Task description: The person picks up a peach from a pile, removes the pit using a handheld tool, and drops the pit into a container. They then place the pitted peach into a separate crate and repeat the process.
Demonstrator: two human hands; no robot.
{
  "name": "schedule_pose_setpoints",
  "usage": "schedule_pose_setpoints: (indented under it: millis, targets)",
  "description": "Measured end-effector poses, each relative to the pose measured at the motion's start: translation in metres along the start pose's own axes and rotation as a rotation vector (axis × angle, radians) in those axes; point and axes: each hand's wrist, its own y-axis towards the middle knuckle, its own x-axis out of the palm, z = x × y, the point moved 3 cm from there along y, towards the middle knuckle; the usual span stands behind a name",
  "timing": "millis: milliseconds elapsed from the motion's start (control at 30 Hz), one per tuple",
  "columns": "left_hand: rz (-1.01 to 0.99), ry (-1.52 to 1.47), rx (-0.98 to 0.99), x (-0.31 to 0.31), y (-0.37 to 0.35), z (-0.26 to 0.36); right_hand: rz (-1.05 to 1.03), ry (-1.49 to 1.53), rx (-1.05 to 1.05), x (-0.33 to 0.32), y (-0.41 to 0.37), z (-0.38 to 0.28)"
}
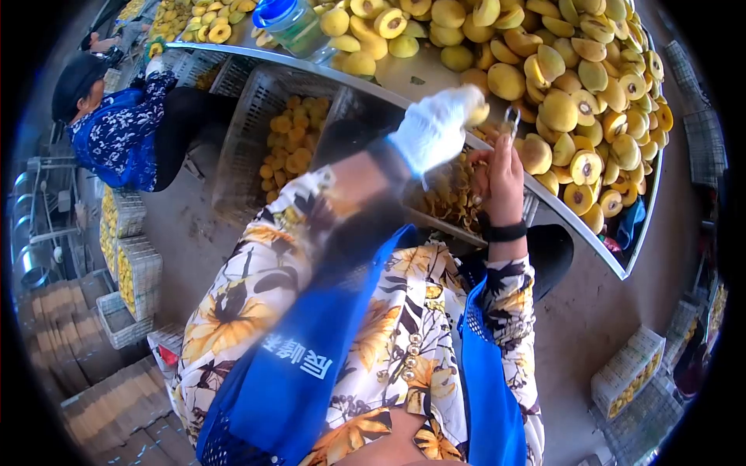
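Observation:
My left hand (435,130), in a white knit glove, is closed around a yellow peach piece (476,115) over the table's near edge; motion blurs it. To its right, my bare right hand (502,175) grips a small metal tool with a looped tip (512,119), pointing up toward the fruit. Most of the tool's handle is hidden in the fingers. Beyond both hands lies a large heap of halved yellow peaches (558,110), several with brown pit centres showing. Beneath my hands a crate holds brownish-yellow scraps (451,194).
A metal-edged table (583,224) runs diagonally ahead. On it stands a clear jug with a blue lid (294,29). A crate of peach halves (295,144) sits below at left. Another person in a blue vest (116,136) works at far left. Stacked crates (134,268) line both sides.

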Motion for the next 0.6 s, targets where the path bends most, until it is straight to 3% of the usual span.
schedule_pose_setpoints:
  millis: [67, 100, 200, 233, 300, 333, 367, 400, 467, 500, 567, 600]
  targets:
    - [0.09, 0.031, 0.234, -0.003, -0.02, 0.023, -0.053, 0.033, -0.024, -0.002, 0.011, 0.01]
    - [0.116, 0.074, 0.233, 0.004, -0.028, 0.026, -0.029, -0.01, -0.081, -0.004, 0.016, 0.016]
    - [0.143, -0.376, 0.158, -0.005, -0.036, 0.024, -0.012, 0.055, 0.022, 0.003, -0.001, -0.005]
    - [0.26, -0.66, 0.065, -0.002, -0.036, 0.016, -0.014, 0.108, -0.014, 0.003, -0.004, -0.007]
    - [0.088, -1.282, -0.592, 0.014, -0.044, 0.001, -0.06, -0.028, -0.07, 0.009, -0.006, -0.011]
    - [0.013, -1.337, -0.68, 0.026, -0.048, -0.014, -0.086, -0.099, -0.093, 0.012, -0.007, -0.012]
    - [-0.06, -1.387, -0.773, 0.039, -0.052, -0.029, -0.098, -0.392, -0.29, 0.006, 0.003, 0.001]
    - [-0.097, -1.183, -0.662, 0.058, -0.062, -0.053, -0.012, -0.597, -0.351, 0.011, 0.001, -0.008]
    - [-0.057, -1.077, -0.665, 0.054, -0.064, -0.051, 0.168, -1.004, -0.462, 0.026, -0.014, -0.03]
    - [0.021, -1.174, -0.777, 0.029, -0.056, -0.024, 0.192, -0.994, -0.495, 0.027, -0.018, -0.03]
    - [0.147, -0.736, -0.26, 0.028, -0.061, -0.033, 0.137, -1.014, -0.369, 0.027, -0.029, -0.023]
    - [0.17, -0.886, -0.354, 0.033, -0.064, -0.038, 0.111, -1.024, -0.302, 0.026, -0.034, -0.018]
